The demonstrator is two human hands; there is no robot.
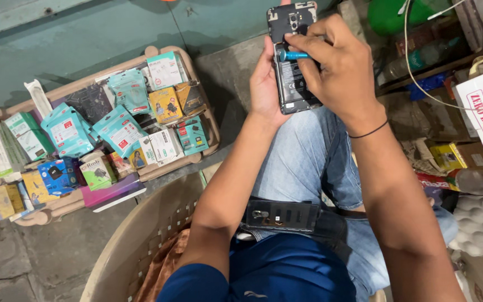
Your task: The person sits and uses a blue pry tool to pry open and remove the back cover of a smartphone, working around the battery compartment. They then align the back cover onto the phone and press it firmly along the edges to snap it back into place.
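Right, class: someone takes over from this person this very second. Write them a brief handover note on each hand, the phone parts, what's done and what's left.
Left hand: holds the opened phone upright above the knees, back exposed.
Right hand: fingers grip a blue-handled screwdriver, tip on the phone's upper back.
Done: back cover off; a black cover piece rests on the lap.
Left: the work on the phone's upper back with the screwdriver; how much remains is unclear.

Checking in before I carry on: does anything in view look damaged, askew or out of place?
The phone in the left hand has its back off, insides bare; the right hand holds a blue screwdriver to it. A dark back panel rests loose on the lap. Small boxes lie jumbled in the tray.
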